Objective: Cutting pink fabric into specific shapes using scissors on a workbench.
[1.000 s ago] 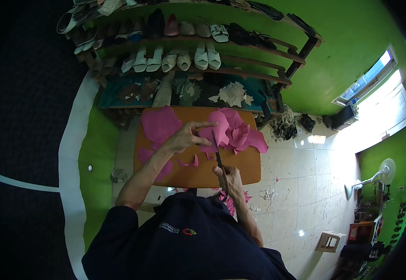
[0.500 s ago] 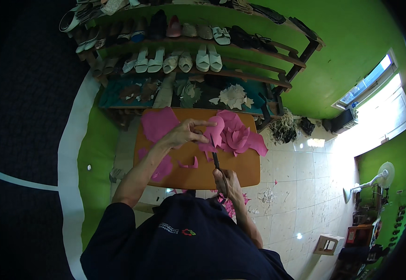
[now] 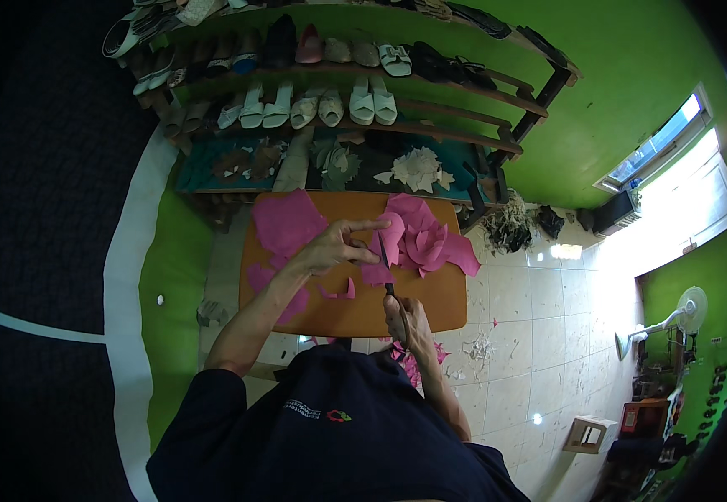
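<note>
- At the near edge of the worktop (image 3: 443, 314): grips the scissors (image 3: 389, 288) by the handles in the right hand (image 3: 412, 325), with fingers wrapped round them and blades pointing away from the body, slightly left.
- Straight ahead of that hand, along the blades: meets the pink piece (image 3: 393, 241), with its long axis also running away from the body, nearly in line with the scissors. Overlaps its left side with the blades; cannot tell open blades from closed.
- From the left: holds the piece with the left hand (image 3: 330, 249), forefinger stretched to its far end, thumb spread well below, beside the blades. Cannot tell the grip underneath.
- Between the hands: lies nearer to the left one, touching it; met from the right only through the scissors.
- Left of the blades, apart from them: a curved scrap (image 3: 348, 289).
- Just right of the piece: a crumpled pink pile (image 3: 426, 244).
- Beyond the left wrist: a flat pink sheet (image 3: 288, 219).
- Past the far edge: a rack of sandals (image 3: 362, 105).
</note>
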`<action>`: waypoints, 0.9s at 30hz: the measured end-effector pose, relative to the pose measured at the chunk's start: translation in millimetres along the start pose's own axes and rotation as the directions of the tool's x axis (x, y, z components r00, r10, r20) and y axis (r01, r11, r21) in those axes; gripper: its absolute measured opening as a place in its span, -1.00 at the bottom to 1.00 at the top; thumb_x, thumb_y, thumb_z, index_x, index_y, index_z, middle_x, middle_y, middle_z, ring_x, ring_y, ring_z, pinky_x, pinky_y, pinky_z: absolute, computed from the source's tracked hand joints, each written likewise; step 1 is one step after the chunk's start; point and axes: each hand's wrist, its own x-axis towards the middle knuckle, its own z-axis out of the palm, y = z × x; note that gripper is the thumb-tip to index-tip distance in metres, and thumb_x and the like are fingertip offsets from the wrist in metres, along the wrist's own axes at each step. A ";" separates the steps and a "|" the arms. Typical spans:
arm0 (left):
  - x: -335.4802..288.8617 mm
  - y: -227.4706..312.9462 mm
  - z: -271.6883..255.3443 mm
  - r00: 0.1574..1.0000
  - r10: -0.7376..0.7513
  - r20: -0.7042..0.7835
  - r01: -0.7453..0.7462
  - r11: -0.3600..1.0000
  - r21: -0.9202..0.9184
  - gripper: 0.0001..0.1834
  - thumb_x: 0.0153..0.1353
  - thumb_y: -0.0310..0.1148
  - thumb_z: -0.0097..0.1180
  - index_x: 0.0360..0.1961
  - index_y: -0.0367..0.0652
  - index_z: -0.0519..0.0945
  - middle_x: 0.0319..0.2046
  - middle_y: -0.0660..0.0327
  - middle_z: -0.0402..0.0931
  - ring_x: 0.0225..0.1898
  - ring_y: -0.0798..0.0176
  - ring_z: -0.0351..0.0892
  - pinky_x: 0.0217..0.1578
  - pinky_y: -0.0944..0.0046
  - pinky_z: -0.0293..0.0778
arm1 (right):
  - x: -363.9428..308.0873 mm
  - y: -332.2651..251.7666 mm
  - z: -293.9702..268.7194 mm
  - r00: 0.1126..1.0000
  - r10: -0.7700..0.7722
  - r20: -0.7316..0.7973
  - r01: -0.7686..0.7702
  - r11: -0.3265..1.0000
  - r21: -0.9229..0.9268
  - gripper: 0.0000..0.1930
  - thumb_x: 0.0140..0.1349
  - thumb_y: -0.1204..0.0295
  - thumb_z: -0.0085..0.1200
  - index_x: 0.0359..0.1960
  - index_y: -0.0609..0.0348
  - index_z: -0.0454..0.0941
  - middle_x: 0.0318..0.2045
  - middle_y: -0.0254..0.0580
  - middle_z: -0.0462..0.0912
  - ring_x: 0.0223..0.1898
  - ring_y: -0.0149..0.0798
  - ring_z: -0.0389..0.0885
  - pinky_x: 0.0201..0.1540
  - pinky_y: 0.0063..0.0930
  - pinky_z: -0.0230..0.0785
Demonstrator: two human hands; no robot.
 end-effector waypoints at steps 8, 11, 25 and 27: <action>-3.8 0.3 6.9 0.997 0.012 -0.072 -0.011 1.000 0.014 -0.34 0.10 -0.62 0.28 0.28 -0.08 0.48 -0.35 0.25 0.69 -0.34 0.47 0.65 -0.22 0.42 0.53 | -3.5 -7.7 -2.0 0.999 0.020 -0.025 -0.019 0.999 0.033 -0.50 0.28 -0.08 0.12 -0.55 0.03 0.26 -0.70 -0.54 0.25 -0.73 -0.60 0.21 -0.69 -0.58 0.05; -0.5 -6.1 5.0 0.990 0.028 -0.137 -0.028 1.000 0.001 -0.37 0.08 -0.60 0.31 0.24 -0.08 0.53 -0.45 0.34 0.63 -0.42 0.54 0.55 -0.22 0.46 0.49 | -2.9 -4.7 -3.0 1.000 0.003 -0.031 -0.003 1.000 -0.005 -0.48 0.26 -0.11 0.13 -0.55 0.03 0.27 -0.70 -0.54 0.25 -0.72 -0.59 0.20 -0.68 -0.58 0.06; 4.4 0.7 -2.3 0.995 -0.022 0.097 0.014 0.996 0.085 -0.31 0.07 -0.61 0.32 0.29 -0.08 0.47 -0.28 0.31 0.58 -0.46 0.56 0.46 -0.36 0.44 0.44 | -13.3 -16.2 -2.1 0.993 -0.086 0.082 0.088 0.996 -0.023 -0.29 0.30 -0.32 -0.11 -0.53 0.20 0.33 -0.70 -0.37 0.31 -0.71 -0.45 0.30 -0.64 -0.49 0.18; 3.6 -0.1 -1.6 0.997 -0.025 0.078 0.019 0.997 0.075 -0.32 0.06 -0.60 0.33 0.27 -0.07 0.50 -0.05 0.26 0.59 -0.44 0.55 0.47 -0.35 0.45 0.48 | -13.3 -14.8 -1.9 0.994 -0.084 0.074 0.085 0.996 -0.009 -0.28 0.29 -0.34 -0.13 -0.53 0.19 0.34 -0.70 -0.36 0.31 -0.71 -0.45 0.30 -0.65 -0.49 0.17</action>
